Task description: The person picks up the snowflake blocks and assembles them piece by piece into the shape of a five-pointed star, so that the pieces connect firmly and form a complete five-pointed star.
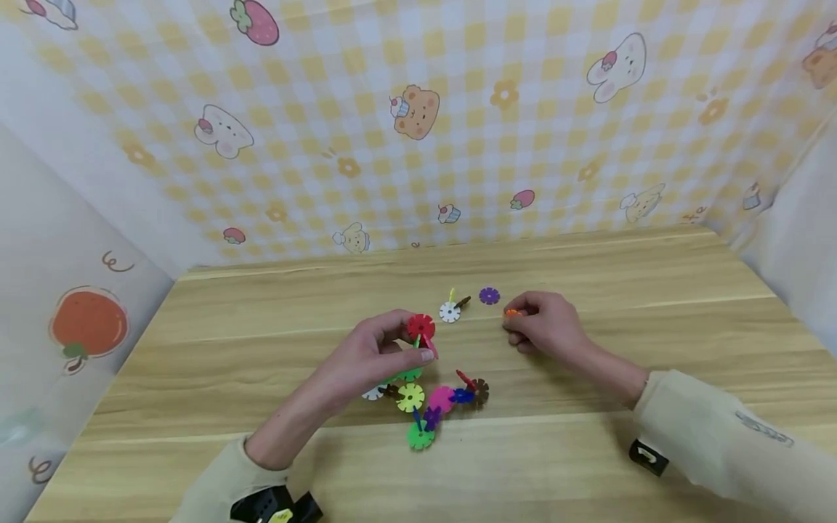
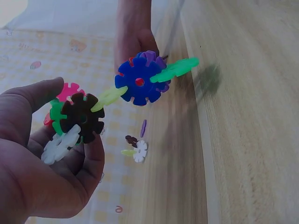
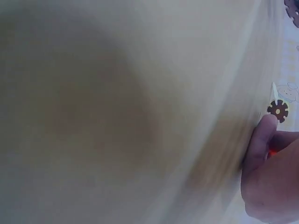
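My left hand [image 1: 366, 356] grips one end of a chain of slotted plastic discs above the table. Its red disc [image 1: 421, 327] shows at the fingertips, and a yellow disc [image 1: 410, 397], a pink disc [image 1: 441, 398] and a green disc [image 1: 421, 436] hang beyond. In the left wrist view, a dark brown disc [image 2: 83, 119] and a white disc [image 2: 60, 145] sit by the palm, with a blue disc [image 2: 140, 81] farther out. Over to the right, my right hand [image 1: 546, 323] pinches an orange slotted disc [image 1: 513, 312] close over the table; fingers cover most of it.
Behind the hands, a loose purple disc [image 1: 489, 296] lies on the wooden table [image 1: 261, 312]. Beside it stands a small joined group with a white disc [image 1: 450, 312], a brown disc [image 1: 463, 302] and a yellow one. A checked, cartoon-printed cloth [image 1: 294, 145] rises along the back edge.
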Tool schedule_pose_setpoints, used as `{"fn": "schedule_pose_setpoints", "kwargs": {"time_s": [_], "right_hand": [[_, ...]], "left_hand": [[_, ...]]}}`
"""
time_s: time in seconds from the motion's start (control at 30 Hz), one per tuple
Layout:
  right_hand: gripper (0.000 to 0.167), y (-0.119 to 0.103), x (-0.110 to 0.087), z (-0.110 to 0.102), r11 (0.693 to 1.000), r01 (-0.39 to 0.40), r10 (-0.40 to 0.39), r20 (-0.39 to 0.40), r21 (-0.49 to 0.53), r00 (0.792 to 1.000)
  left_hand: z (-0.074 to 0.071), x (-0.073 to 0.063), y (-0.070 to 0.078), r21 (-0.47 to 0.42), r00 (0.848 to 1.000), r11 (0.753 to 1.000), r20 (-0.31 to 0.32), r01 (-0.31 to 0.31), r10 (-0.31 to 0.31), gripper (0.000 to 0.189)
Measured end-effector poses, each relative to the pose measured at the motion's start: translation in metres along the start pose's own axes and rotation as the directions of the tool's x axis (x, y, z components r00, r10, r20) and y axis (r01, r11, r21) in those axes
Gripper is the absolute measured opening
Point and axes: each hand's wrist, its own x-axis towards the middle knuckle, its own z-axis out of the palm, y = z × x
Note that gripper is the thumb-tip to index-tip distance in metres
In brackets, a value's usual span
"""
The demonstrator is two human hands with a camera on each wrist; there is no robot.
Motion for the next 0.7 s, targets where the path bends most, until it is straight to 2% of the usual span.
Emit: {"fn": "schedule_pose_setpoints", "kwargs": {"time_s": [0.13,0.23,0.37,0.47,0.57,0.7], "right_hand": [[0.025,0.001,-0.01,-0.001,0.999,0.045,-0.045,0.009,-0.011,0.999],[0.029,-0.005,-0.021,0.002,0.995,0.1,-0.101,0.063,0.009,0.993],[0.034,-0.017,-0.038,0.006,0.982,0.151,-0.167,0.146,0.114,0.975],[0.032,-0.026,-0.048,0.006,0.965,0.189,-0.218,0.157,0.18,0.963],[0.023,-0.034,-0.055,0.005,0.947,0.269,-0.295,0.147,0.174,0.944],[0.01,-0.045,-0.064,0.004,0.932,0.351,-0.36,0.123,0.088,0.925]], "left_hand": [[0.0,0.0,-0.001,-0.031,1.0,0.999,0.013,-0.023,0.024,0.036],[0.001,0.001,-0.002,-0.053,0.999,0.998,0.028,-0.045,0.046,0.035],[0.001,0.002,-0.003,-0.076,0.997,0.995,0.042,-0.058,0.061,0.034],[0.001,0.002,-0.003,-0.079,0.995,0.993,0.042,-0.084,0.087,0.034],[0.001,0.002,-0.004,-0.069,0.99,0.989,0.033,-0.132,0.135,0.034],[0.001,0.002,-0.005,-0.073,0.983,0.981,0.026,-0.182,0.184,0.034]]}}
